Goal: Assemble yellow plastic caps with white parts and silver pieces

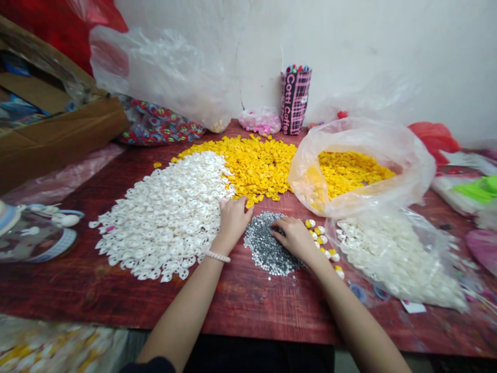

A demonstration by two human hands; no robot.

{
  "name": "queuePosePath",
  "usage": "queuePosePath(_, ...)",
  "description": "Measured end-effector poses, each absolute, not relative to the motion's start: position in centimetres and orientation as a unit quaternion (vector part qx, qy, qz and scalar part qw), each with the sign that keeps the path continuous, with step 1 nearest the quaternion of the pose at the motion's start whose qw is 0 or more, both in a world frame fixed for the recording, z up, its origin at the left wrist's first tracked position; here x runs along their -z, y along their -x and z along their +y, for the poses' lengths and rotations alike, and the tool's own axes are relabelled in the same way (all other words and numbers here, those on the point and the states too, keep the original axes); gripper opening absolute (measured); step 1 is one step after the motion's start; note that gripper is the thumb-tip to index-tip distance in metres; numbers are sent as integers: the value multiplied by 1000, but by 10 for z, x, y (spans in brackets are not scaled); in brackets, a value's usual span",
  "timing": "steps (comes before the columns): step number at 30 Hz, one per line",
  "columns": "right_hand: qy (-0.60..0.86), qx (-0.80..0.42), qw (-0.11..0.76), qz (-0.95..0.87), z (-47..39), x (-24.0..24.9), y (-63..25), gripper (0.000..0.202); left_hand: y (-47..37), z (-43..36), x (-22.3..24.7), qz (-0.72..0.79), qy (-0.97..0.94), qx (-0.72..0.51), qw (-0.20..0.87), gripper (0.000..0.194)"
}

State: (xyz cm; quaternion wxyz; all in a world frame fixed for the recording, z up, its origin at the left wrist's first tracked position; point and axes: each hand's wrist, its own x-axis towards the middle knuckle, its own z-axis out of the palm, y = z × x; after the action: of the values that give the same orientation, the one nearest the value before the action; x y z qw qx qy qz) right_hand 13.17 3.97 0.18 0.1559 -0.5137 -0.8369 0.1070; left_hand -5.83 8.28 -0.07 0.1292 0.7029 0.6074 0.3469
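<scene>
My left hand (234, 218), a beaded bracelet on its wrist, is at the edge where white plastic pieces (163, 217) meet yellow plastic pieces (260, 163). Its fingers are bent together, with yellow showing right at the fingertips; whether they grip a piece is unclear. Over a pile of small silver-grey discs (267, 248) rests my right hand (293, 235). Those fingers curl down into the discs, and the tips are partly hidden. Just right of it lie several joined yellow-and-white pieces (319, 235).
An open clear bag (361, 134) holds more yellow pieces; below it lies a bag of whitish pieces (404, 254). A Cotti Coffee bag (295, 101) stands against the wall. At left are a cardboard box (62, 140) and a clear jug (34, 235). The table's front edge (272, 334) runs beneath my forearms.
</scene>
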Motion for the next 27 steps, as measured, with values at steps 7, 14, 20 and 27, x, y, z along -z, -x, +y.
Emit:
queuePosePath(7, 532, -161, 207, -805, 41, 15, -130, 4, 50, 58, 0, 443, -563, -389, 579, 23)
queuePosePath(14, 545, -181, 258, -777, 36, 16, -130, 9, 43, 40, -4, 430, -494, -372, 657, 19)
queuePosePath(20, 553, -242, 398, -691, 30, -2, -138, 9, 39, 32, 1, 420, -467, -360, 690, 23)
queuePosePath(27, 492, -238, 473, -691, 15, -12, -119, 7, 29, 20, 3, 359, -406, -335, 771, 27)
